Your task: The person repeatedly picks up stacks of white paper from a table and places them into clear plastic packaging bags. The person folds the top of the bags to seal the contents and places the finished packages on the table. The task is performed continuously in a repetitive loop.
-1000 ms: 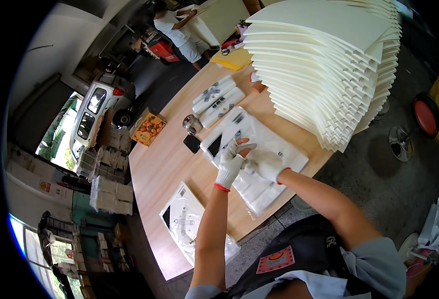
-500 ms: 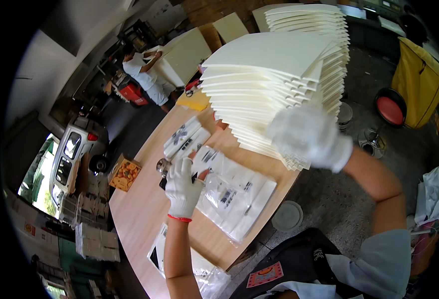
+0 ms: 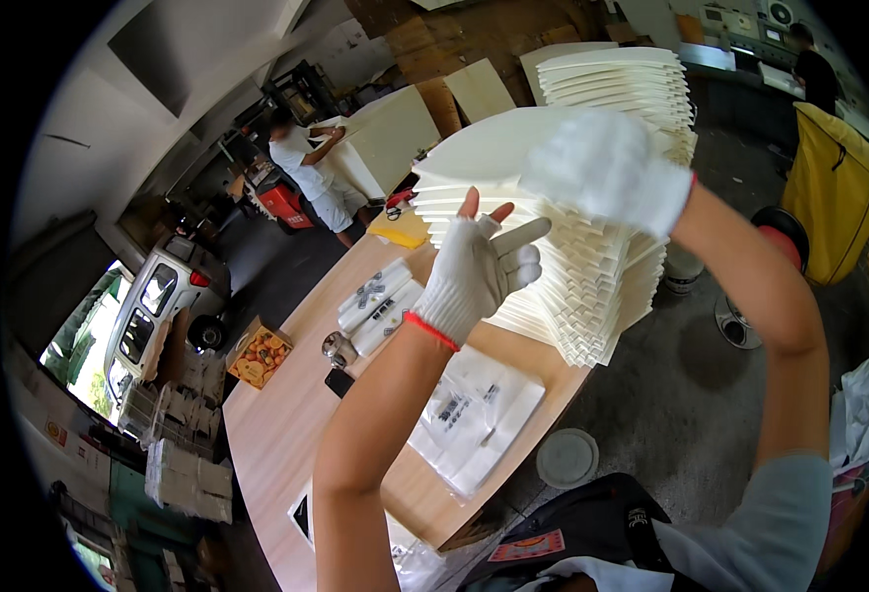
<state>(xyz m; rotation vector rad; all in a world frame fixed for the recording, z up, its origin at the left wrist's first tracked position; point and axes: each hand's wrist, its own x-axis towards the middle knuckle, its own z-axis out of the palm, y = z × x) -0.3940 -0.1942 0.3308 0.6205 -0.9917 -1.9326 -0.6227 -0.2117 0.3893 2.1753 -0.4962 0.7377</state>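
A tall fanned stack of cream sheets (image 3: 592,286) stands on the far right end of a long wooden table (image 3: 276,434). My right hand (image 3: 607,170), in a white glove, lies over the edge of the top sheet (image 3: 493,148) and curls around it; that sheet is tilted up. My left hand (image 3: 474,271), in a white glove with a red cuff, is raised beside the stack with its fingers spread, fingertips by the top sheet's near edge, holding nothing. Below my arms, clear printed plastic bags (image 3: 474,419) lie flat on the table.
More packets (image 3: 375,306), a metal cup (image 3: 336,347), a dark phone (image 3: 340,383) and an open box (image 3: 257,355) are on the table. A round lid (image 3: 567,459) lies on the floor. A person (image 3: 306,173) handles a large board at the back. A yellow bin (image 3: 834,192) stands right.
Both hands left the plastic bags on the table and rose to the stack. My right hand moved from the stack's near edge onto the top sheet; my left hand came up beside it.
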